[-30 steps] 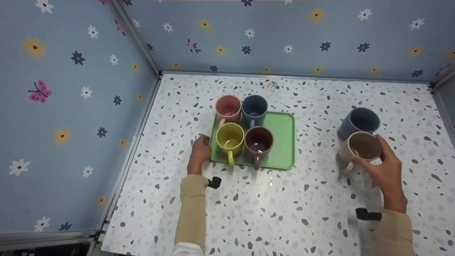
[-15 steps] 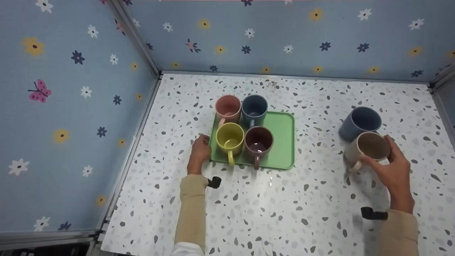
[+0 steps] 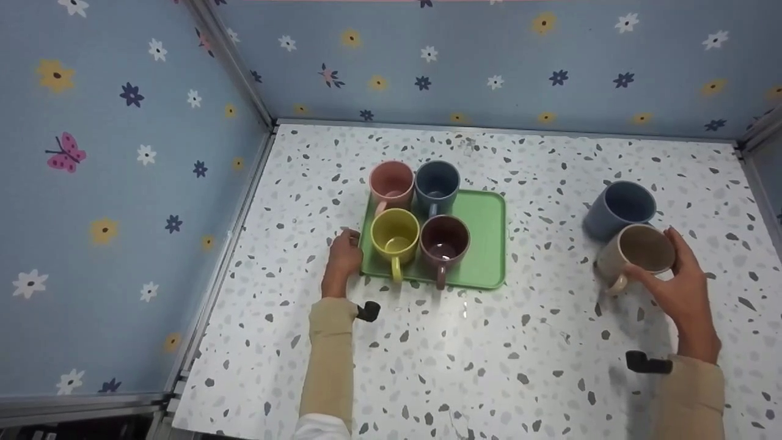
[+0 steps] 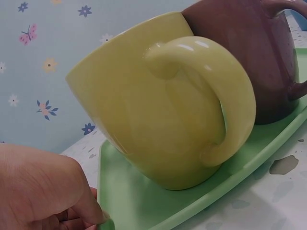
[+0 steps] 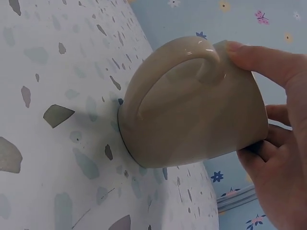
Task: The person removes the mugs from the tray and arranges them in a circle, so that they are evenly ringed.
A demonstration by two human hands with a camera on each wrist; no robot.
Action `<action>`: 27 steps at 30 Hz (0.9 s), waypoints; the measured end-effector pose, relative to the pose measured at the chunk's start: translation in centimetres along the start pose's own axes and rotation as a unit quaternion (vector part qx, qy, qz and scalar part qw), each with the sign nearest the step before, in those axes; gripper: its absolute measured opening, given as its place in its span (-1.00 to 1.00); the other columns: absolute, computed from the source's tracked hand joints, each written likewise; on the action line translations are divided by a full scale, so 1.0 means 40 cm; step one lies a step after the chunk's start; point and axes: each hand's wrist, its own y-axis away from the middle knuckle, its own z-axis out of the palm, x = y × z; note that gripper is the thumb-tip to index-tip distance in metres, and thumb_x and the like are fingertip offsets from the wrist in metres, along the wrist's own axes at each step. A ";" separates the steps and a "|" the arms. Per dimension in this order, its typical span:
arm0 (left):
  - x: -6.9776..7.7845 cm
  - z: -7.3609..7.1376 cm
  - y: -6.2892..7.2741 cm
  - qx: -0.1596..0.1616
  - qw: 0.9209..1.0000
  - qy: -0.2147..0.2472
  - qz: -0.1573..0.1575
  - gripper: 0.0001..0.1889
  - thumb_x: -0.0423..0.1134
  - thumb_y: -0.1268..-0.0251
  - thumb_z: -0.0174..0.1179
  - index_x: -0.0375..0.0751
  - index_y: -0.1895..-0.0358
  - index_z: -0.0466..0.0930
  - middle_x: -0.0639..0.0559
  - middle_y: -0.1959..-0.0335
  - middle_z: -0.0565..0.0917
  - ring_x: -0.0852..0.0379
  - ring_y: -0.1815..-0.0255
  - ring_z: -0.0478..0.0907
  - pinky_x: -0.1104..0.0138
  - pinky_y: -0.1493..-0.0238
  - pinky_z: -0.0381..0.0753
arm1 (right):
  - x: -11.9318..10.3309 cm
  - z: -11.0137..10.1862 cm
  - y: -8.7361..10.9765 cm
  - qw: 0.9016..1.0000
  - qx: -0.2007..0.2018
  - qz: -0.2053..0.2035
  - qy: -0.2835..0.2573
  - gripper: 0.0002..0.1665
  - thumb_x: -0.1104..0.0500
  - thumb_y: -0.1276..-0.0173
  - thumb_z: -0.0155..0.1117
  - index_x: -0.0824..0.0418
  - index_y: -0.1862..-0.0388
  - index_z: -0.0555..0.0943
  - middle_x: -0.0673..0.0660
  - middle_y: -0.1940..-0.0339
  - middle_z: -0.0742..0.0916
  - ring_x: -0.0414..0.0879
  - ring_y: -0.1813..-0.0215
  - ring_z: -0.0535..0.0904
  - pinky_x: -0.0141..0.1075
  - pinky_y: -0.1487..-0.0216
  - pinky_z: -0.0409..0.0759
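Observation:
My right hand (image 3: 678, 287) grips a beige mug (image 3: 635, 253) by its rim, thumb near the handle; the mug is tilted, its base edge on the speckled table (image 5: 38, 120). In the right wrist view the beige mug (image 5: 192, 103) leans on the table with my fingers (image 5: 278, 158) wrapped round its mouth. A blue mug (image 3: 618, 209) stands just behind it. My left hand (image 3: 344, 256) holds the left edge of a green tray (image 3: 486, 244) bearing a yellow mug (image 3: 395, 238), a maroon mug (image 3: 444, 241), a pink mug (image 3: 391, 183) and a dark blue mug (image 3: 437, 183). The left wrist view shows the yellow mug (image 4: 163, 110) close up.
Flowered blue walls (image 3: 122, 183) close the table on the left, back and right. The tray's right half (image 3: 489, 220) is bare. Open tabletop (image 3: 489, 354) lies in front between my two arms.
My right hand has shifted the beige mug slightly right and away from the blue mug, tilting it more. The left hand and the tray have not moved.

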 end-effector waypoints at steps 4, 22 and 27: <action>-0.003 0.000 0.002 0.011 1.000 -0.010 0.016 -0.53 -0.52 -0.12 -0.20 -0.41 -0.14 0.41 -0.32 -0.03 0.56 -0.15 -0.09 0.50 0.11 -0.15 0.46 | -0.008 -0.001 -0.002 1.000 -0.013 -0.015 0.001 0.16 0.04 -0.18 0.41 -0.08 -0.57 -0.12 0.10 -0.59 0.05 -0.03 -0.58 -0.06 -0.14 -0.54 -0.07; -0.007 0.002 0.002 0.009 1.000 -0.014 0.000 -0.53 -0.50 -0.17 -0.22 -0.38 -0.17 0.40 -0.31 -0.08 0.55 -0.14 -0.14 0.48 0.10 -0.19 0.44 | -0.114 0.033 0.010 0.992 0.099 -0.083 -0.003 -0.11 0.14 -0.23 0.33 -0.02 -0.50 0.17 0.05 -0.52 0.24 -0.12 -0.53 0.07 -0.14 -0.52 -0.01; -0.006 0.001 0.002 0.011 1.000 -0.015 0.005 -0.54 -0.50 -0.16 -0.20 -0.38 -0.16 0.41 -0.30 -0.07 0.55 -0.13 -0.13 0.48 0.10 -0.18 0.44 | -0.142 0.054 -0.002 0.981 0.112 -0.155 -0.018 -0.13 0.27 -0.17 0.35 0.12 -0.46 0.25 0.15 -0.47 0.31 -0.11 -0.49 0.15 -0.30 -0.47 0.08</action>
